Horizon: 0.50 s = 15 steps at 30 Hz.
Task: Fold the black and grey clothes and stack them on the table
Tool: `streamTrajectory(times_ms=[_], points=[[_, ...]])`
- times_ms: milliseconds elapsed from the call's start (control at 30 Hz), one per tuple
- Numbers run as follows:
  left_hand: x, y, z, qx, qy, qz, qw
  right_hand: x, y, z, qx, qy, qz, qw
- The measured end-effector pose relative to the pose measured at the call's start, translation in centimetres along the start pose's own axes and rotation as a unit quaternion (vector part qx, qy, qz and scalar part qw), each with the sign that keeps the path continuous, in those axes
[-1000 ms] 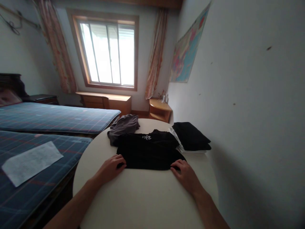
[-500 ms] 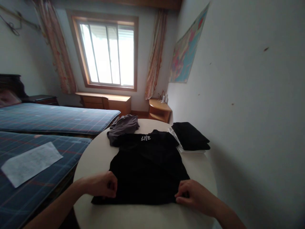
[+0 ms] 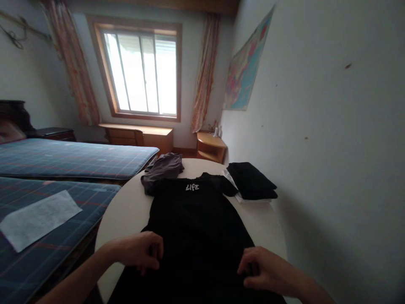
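One black T-shirt with white lettering lies spread over my pale round worktop, neck end away from me, lower part running out of view. My left hand curls over its left side; I cannot tell whether it pinches cloth. My right hand is at the right side, thumb and fingers parted. Beyond, a crumpled grey garment sits left, folded black cloth right.

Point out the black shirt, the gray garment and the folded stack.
Black shirt [image 3: 198,236]: head view, middle of its spread-out body.
Gray garment [image 3: 163,168]: head view, its crumpled middle.
Folded stack [image 3: 251,180]: head view, its black top piece.
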<state>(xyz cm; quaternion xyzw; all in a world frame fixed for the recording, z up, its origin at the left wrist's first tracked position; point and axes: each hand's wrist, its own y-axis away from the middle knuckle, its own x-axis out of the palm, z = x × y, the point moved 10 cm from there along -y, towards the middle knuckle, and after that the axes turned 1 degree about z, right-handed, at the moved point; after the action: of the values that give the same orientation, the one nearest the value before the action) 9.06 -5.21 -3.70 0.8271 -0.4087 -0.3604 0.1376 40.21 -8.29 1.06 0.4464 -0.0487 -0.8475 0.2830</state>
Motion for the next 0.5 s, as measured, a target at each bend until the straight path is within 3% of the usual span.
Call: streamTrajectory(times_ms=[67,100,133,200,267,333,400,500], points=[[1.0,0.1,0.0,-0.008,0.046,0.065,0.997,0.9,0.4,-0.1,0.018,-0.016,0.061,0.998],[0.5,-0.1,-0.3,0.005,0.053,0.060,0.997,1.2,0.4,-0.1,0.023,-0.019,0.085,0.996],[-0.8,-0.6,-0.6,0.026,0.051,0.023,0.998,1.2,0.2,0.0,0.024,-0.017,0.097,0.995],[-5.4,-1.5,-0.9,0.068,0.016,-0.130,0.989,0.1,-1.0,0.3,0.008,-0.001,0.063,0.998],[-10.6,-1.4,-0.6,0.085,-0.057,-0.319,0.942,-2.2,-2.5,0.7,-0.032,0.027,-0.037,0.998],[-14.5,-1.0,0.7,0.040,-0.130,-0.464,0.875,-4.1,-3.7,0.9,-0.069,0.057,-0.136,0.987],[-16.8,-1.2,3.1,-0.043,-0.154,-0.524,0.837,-4.8,-4.8,0.2,-0.077,0.082,-0.181,0.977],[-18.5,-2.0,5.6,-0.125,-0.149,-0.533,0.823,-4.5,-5.9,-1.2,-0.062,0.110,-0.187,0.974]])
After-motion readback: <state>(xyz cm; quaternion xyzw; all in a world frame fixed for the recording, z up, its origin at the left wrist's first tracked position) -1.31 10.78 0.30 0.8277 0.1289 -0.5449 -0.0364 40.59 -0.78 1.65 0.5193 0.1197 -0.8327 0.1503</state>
